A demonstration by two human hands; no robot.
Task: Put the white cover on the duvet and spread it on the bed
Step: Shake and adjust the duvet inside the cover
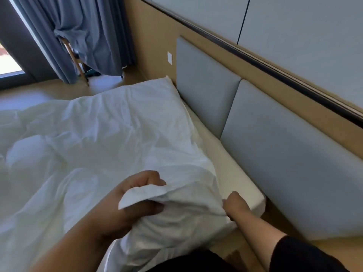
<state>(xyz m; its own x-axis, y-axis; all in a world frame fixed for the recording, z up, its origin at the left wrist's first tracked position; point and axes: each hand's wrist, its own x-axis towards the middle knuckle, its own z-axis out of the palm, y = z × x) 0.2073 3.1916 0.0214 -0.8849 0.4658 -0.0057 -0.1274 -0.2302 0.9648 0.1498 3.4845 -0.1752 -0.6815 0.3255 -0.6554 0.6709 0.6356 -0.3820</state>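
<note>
The white covered duvet (102,134) lies rumpled across the bed, its far corner near the headboard. My left hand (137,197) grips the near corner of the white cover, and a flap of cloth sticks out between thumb and fingers. My right hand (234,204) pinches the duvet's edge close to the mattress (231,171) corner, its fingertips hidden in the fabric. The near corner bunches up between both hands.
A grey padded headboard (275,154) runs along the right, with a wooden wall panel above it. Blue curtains (82,36) and a wooden chair leg stand at the far end by the window. A wooden floor lies beyond the bed.
</note>
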